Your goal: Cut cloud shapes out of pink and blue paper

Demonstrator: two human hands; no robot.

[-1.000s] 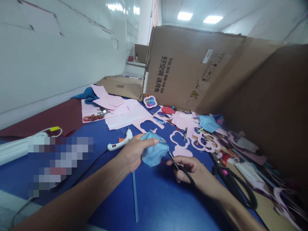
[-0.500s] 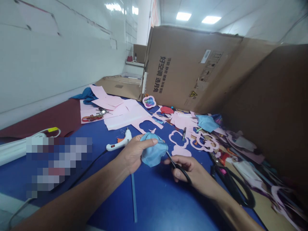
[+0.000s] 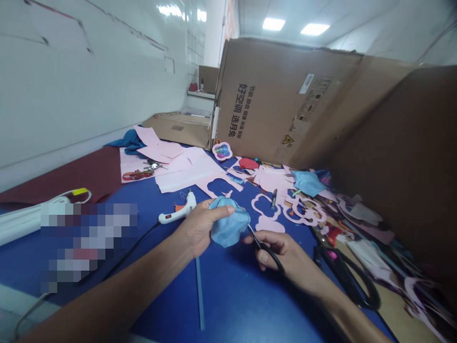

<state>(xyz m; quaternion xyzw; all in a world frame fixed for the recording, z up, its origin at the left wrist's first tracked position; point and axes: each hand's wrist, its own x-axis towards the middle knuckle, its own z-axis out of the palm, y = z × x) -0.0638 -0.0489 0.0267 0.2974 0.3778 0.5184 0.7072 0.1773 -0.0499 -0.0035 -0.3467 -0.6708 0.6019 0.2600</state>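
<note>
A rounded piece of light blue fabric (image 3: 229,229) is pinched in my left hand (image 3: 200,228), the thumb pressing on its top face. My right hand (image 3: 274,250) grips small scissors with black handles (image 3: 270,256). Their metal blades meet the fabric's right edge; the tips are partly hidden there. Just beyond my left hand lies a white glue gun (image 3: 178,212) with an orange trigger. A narrow blue strip (image 3: 200,295) rests on the blue table (image 3: 235,290) below the fabric.
Pink cut sheets (image 3: 189,169) and pink flower-shaped outlines (image 3: 303,210) spread behind my hands. Large black-handled scissors (image 3: 352,276) lie to the right. A big cardboard box (image 3: 271,95) stands at the back. On the left are a white power strip (image 3: 32,219) and a cable.
Almost nothing differs. The whole view has shifted very slightly, while both hands keep their hold on the fabric and the scissors.
</note>
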